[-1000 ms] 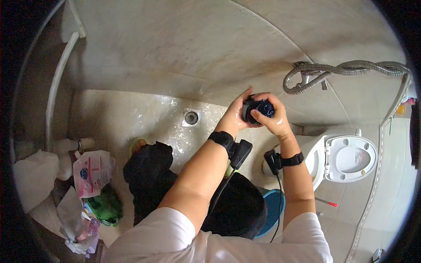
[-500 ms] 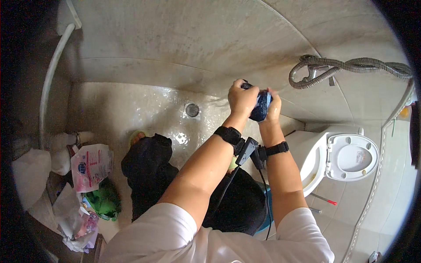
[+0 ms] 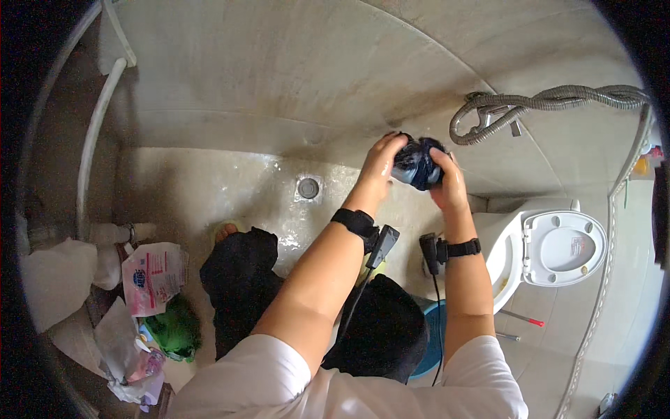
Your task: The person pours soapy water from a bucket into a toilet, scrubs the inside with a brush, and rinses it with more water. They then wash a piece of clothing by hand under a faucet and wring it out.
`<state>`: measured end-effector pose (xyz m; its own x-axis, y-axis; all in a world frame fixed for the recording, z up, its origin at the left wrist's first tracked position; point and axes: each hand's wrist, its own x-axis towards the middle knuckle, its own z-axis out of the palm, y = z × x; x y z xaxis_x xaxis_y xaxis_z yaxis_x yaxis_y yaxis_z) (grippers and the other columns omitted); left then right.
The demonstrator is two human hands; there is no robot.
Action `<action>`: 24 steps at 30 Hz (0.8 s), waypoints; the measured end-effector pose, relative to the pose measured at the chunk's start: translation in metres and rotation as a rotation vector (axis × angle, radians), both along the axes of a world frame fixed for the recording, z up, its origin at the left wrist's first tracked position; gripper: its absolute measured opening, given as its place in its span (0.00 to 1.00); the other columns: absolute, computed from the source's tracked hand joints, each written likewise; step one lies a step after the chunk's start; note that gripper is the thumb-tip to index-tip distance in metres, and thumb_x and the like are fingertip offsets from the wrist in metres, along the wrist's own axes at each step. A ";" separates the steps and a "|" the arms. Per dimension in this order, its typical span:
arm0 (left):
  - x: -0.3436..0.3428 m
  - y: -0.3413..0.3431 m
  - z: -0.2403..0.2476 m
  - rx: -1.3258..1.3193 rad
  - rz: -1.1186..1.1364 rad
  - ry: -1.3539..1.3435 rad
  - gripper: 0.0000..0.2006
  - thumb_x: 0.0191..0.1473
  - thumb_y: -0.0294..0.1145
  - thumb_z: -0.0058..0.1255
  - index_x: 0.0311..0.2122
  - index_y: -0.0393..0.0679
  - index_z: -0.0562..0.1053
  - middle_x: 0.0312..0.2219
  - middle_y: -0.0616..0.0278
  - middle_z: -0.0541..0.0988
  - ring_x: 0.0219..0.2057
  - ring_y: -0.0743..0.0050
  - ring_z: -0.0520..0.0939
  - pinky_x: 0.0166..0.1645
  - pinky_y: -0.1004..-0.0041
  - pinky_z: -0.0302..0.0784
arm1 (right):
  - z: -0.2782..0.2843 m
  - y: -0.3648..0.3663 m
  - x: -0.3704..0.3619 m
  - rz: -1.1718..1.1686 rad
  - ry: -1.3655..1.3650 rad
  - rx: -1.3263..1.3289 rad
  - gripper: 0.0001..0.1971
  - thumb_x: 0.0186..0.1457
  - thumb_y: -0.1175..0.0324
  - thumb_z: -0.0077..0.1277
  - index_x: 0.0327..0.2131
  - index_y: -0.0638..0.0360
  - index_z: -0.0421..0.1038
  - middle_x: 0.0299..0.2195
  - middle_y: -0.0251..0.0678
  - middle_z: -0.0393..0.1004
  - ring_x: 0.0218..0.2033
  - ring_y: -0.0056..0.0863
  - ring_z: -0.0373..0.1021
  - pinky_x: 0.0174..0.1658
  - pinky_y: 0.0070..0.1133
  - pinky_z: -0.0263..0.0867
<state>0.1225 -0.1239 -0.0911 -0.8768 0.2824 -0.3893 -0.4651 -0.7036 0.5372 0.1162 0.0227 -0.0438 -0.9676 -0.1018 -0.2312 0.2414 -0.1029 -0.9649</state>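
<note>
A wet, bunched-up dark blue cloth [image 3: 418,166] with paler blue patches is held up between my hands, in front of the tiled wall. My left hand [image 3: 377,166] wraps around its left end, fingers mostly behind it. On the right end, my right hand [image 3: 450,183] is closed with the thumb pressed on top. The cloth's far side and underside are hidden. Both wrists wear black straps with small black devices and cables.
A floor drain [image 3: 308,188] lies in the wet floor. To the right are a toilet [image 3: 508,255], a metal shower hose [image 3: 544,101] and a blue basin [image 3: 434,335]. Plastic packages [image 3: 155,276] and a green bundle [image 3: 173,329] sit at left; a pale pipe [image 3: 94,146] stands beyond.
My hands have moved apart, the right one shifting rightward, and the cloth is now spread wider between them. My left hand has turned slightly. The whole view has shifted a little.
</note>
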 end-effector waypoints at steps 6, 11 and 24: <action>-0.005 -0.002 -0.019 0.489 -0.268 -0.154 0.23 0.45 0.59 0.46 0.40 0.54 0.70 0.38 0.61 0.74 0.39 0.58 0.75 0.43 0.47 0.66 | 0.023 -0.019 0.008 0.271 0.195 0.378 0.13 0.40 0.73 0.55 0.33 0.63 0.69 0.33 0.35 0.71 0.36 0.23 0.67 0.43 0.20 0.61; -0.005 0.026 -0.014 0.498 -0.100 -0.382 0.13 0.46 0.48 0.49 0.34 0.53 0.71 0.29 0.65 0.76 0.30 0.66 0.76 0.36 0.59 0.71 | 0.015 -0.018 0.003 0.027 0.233 0.518 0.18 0.44 0.66 0.55 0.39 0.65 0.67 0.33 0.35 0.71 0.34 0.22 0.67 0.41 0.19 0.62; 0.003 0.049 -0.026 0.619 0.035 -0.422 0.13 0.51 0.47 0.37 0.36 0.55 0.72 0.33 0.68 0.77 0.35 0.68 0.76 0.41 0.61 0.67 | 0.115 -0.004 0.013 -0.240 0.559 0.633 0.28 0.47 0.76 0.45 0.53 0.68 0.52 0.52 0.46 0.59 0.53 0.34 0.58 0.56 0.26 0.51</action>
<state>0.1260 -0.0749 -0.1167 -0.7008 0.5334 -0.4736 -0.5155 -0.8376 -0.1806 0.1296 0.0191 0.0712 -0.9350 0.1061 0.3385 -0.2427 0.5046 -0.8285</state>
